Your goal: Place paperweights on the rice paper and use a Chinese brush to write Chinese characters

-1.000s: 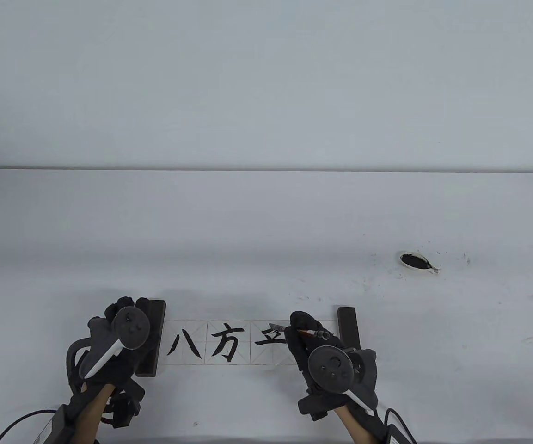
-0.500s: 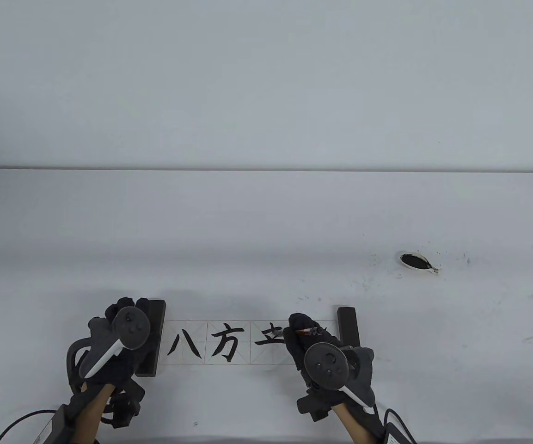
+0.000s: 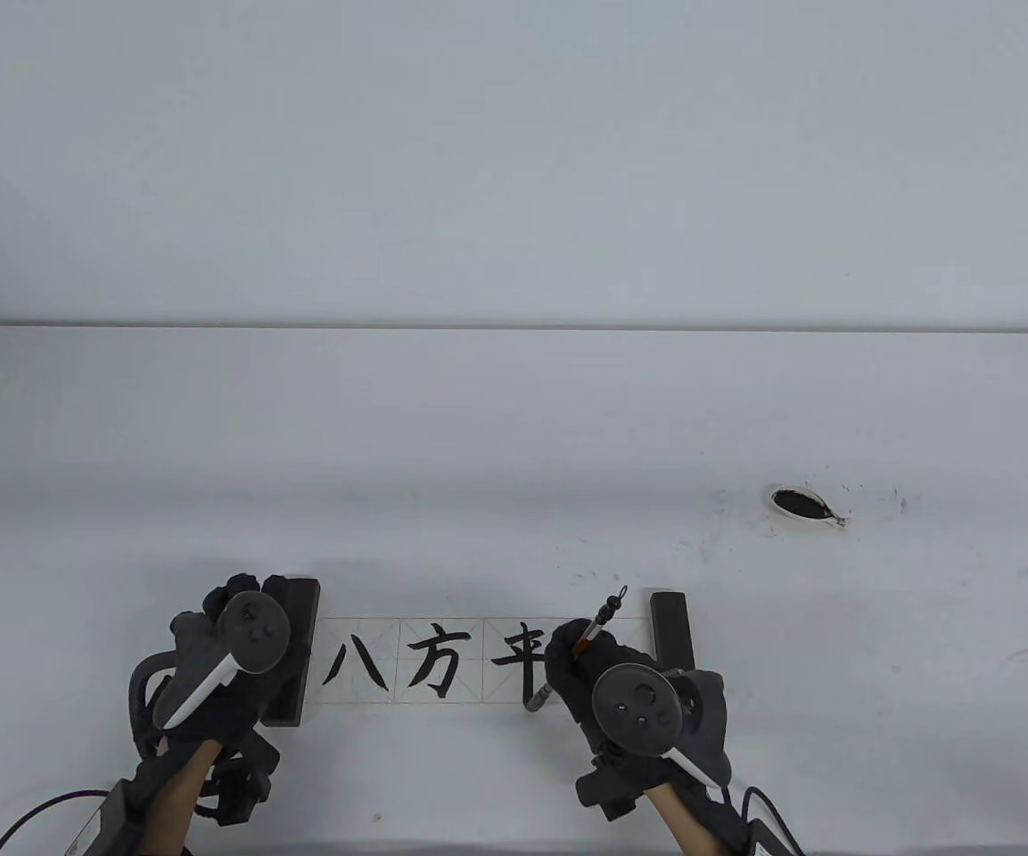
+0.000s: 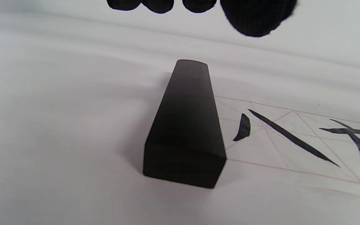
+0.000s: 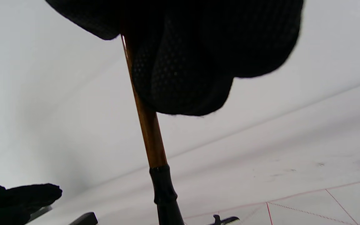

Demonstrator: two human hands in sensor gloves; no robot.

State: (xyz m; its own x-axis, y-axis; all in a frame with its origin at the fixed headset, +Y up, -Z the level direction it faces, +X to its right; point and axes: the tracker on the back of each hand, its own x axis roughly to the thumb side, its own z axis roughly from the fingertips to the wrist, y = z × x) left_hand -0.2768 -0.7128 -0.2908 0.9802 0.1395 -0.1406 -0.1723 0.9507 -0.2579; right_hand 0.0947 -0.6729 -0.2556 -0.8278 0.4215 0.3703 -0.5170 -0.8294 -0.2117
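We see brush (image 3: pixel 598 624) tip hidden behind right hand (image 3: pixel 594 673) gripping it; left hand (image 3: pixel 237 642) covers left paperweight (image 3: pixel 295 651), grip unclear. Two paperweights, three characters on rice paper (image 3: pixel 407 691); right paperweight (image 3: pixel 672 629) at 3 o'clock.

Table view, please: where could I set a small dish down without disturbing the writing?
The bare white table beyond the gridded rice paper, left of the ink-filled dish, is widest. Another patch lies right of the right dark paperweight block. It is crowded near the front, between the left hand and the right hand holding the brown-handled brush.
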